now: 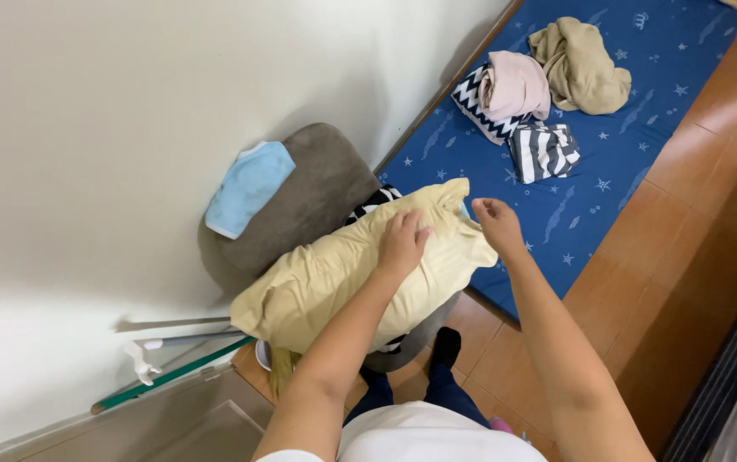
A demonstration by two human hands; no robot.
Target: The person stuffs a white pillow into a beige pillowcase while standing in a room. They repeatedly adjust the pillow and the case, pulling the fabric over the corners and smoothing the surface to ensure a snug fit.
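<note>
While pressed flat, yellow pillow [334, 278] underlies both hands.

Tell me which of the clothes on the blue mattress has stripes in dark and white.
The small folded garment lying alone, closest to the person's right hand. The pink piece and the beige piece are plain.

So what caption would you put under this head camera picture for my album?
Two hands, left hand flat and right hand pinching, on a pale yellow pillow beside a blue star-patterned mattress.
</note>
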